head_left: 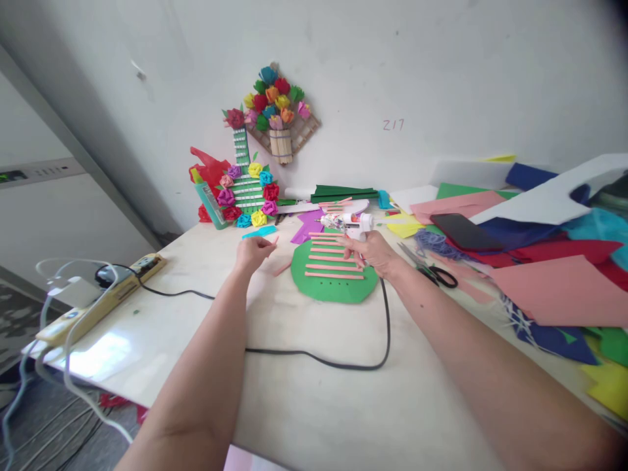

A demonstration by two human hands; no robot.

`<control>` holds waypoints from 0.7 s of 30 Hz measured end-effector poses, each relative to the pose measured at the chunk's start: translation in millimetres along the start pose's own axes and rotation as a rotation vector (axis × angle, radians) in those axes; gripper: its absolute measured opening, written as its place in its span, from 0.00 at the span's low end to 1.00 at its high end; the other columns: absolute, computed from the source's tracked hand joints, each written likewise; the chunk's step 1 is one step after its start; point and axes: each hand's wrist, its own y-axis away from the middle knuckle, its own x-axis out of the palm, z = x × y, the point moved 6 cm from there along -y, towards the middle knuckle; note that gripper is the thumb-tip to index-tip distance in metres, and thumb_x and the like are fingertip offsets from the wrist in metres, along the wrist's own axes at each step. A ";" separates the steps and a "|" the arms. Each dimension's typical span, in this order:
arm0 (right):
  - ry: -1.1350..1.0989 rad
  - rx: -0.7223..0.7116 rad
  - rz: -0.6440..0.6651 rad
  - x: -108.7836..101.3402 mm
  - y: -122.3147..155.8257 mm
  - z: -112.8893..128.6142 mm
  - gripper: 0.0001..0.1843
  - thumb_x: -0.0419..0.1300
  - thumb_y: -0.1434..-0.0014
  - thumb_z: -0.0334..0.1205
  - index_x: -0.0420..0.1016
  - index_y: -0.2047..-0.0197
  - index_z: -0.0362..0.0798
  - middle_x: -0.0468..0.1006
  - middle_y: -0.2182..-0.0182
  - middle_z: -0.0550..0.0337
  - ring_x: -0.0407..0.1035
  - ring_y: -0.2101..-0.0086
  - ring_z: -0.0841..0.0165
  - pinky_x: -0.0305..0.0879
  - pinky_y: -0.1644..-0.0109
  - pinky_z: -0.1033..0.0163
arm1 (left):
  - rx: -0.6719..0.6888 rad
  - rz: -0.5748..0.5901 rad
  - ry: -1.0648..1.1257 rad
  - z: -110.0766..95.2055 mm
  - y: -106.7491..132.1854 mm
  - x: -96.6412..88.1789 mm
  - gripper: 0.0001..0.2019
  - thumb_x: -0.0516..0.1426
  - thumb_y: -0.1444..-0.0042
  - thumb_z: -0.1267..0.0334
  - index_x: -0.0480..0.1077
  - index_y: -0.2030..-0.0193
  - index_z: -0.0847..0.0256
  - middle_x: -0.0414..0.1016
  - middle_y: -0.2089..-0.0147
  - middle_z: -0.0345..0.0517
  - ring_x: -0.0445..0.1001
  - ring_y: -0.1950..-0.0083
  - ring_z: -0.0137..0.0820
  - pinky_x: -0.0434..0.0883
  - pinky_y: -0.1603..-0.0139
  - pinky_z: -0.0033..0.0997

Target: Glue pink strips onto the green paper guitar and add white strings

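Observation:
My right hand is wrapped round the handle of a white hot glue gun, its nozzle pointing left. Below the gun lies a rounded green paper piece, with several pink paper strips in parallel rows across it and a row of dark dots near its lower edge. To the left of that piece, my left hand pinches a small pink paper strip between thumb and fingers. Another pink strip rests on the table by the green piece's left edge.
A black cord loops over the table. Scissors, a phone and coloured paper sheets lie right. A flower-decorated guitar shape and a glue bottle stand behind; a power strip is left.

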 end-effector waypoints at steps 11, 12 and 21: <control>-0.044 -0.044 -0.156 -14.2 -1.9 3.0 0.16 0.62 0.56 0.49 0.67 0.80 0.44 0.69 0.86 0.62 0.52 0.90 0.79 0.52 0.87 0.69 | 0.212 -0.025 -0.187 -11.4 -1.3 -5.1 0.09 0.64 0.69 0.54 0.73 0.82 0.55 0.71 0.78 0.43 0.65 0.74 0.30 0.54 0.76 0.25; -0.051 -0.045 -0.166 -15.6 -2.2 3.0 0.16 0.62 0.57 0.49 0.67 0.79 0.44 0.69 0.86 0.63 0.52 0.90 0.79 0.53 0.87 0.69 | 0.219 0.061 -0.199 -11.9 -0.7 0.7 0.09 0.64 0.70 0.55 0.72 0.83 0.55 0.71 0.79 0.42 0.64 0.76 0.29 0.53 0.77 0.25; -0.093 -0.052 -0.227 -21.5 -2.9 6.0 0.17 0.64 0.59 0.48 0.66 0.81 0.43 0.68 0.87 0.64 0.53 0.91 0.79 0.52 0.88 0.69 | 0.161 0.256 -0.141 -10.7 4.7 13.0 0.11 0.66 0.74 0.62 0.67 0.90 0.58 0.73 0.78 0.43 0.71 0.68 0.34 0.58 0.75 0.24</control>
